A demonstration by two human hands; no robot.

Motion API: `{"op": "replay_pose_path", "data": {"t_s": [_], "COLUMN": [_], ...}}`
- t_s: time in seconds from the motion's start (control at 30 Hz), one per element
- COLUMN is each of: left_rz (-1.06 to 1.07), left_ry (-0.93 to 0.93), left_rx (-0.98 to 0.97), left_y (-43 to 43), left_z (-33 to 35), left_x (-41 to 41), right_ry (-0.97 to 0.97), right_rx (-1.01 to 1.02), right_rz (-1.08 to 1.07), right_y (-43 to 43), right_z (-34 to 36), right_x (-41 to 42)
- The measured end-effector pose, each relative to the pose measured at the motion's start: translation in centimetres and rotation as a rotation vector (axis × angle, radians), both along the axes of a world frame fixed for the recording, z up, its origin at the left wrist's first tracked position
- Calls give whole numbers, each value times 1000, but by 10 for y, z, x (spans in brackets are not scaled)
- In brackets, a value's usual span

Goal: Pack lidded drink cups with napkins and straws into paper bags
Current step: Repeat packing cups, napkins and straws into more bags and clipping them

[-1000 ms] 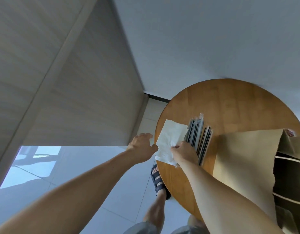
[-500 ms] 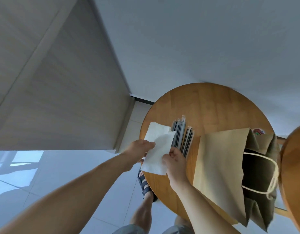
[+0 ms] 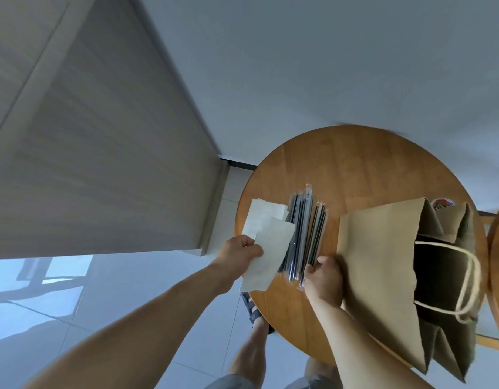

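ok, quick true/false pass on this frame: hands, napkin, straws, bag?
1. The left hand pinches a napkin. True.
2. The straws are inside the paper bag. False: they lie on the table beside it.
3. The paper bag's mouth is open. True.
4. The right hand also holds the napkin. False: it is at the straws' near ends.

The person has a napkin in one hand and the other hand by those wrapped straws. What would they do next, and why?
Probably pinch one straw from the pile and lift it. The left hand holds a napkin, the right hand touches the near ends of the wrapped straws, and the paper bag is open beside them, so a straw seems the missing piece.
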State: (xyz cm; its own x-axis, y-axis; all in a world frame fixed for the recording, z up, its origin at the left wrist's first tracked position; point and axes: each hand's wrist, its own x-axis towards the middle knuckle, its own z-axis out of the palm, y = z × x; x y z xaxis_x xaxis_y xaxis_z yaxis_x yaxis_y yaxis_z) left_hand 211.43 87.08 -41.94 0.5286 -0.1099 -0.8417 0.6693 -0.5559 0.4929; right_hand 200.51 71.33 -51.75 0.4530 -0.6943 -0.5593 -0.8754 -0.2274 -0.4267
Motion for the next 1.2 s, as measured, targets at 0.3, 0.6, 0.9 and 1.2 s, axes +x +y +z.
{"op": "replay_pose_path", "data": {"t_s": [0.3,0.6,0.9,1.2], "left_rz": [0,-43,-68,-77], "left_ry": [-53,-162,-200,-343], "left_rx": [-4,4,-230,-345], "left_y": [-6,-27,-48,-65], "left_z": [5,47,127,162], "left_x": [-2,8,9,-2], "right_ry": [-16,-483,-551,-573], "right_rx": [127,279,277,150], "right_rz": [-82,-41,192,320], "right_y": [-1,12,-6,-23], "right_z": [7,98,189,237], "right_x": [5,12,17,9]}}
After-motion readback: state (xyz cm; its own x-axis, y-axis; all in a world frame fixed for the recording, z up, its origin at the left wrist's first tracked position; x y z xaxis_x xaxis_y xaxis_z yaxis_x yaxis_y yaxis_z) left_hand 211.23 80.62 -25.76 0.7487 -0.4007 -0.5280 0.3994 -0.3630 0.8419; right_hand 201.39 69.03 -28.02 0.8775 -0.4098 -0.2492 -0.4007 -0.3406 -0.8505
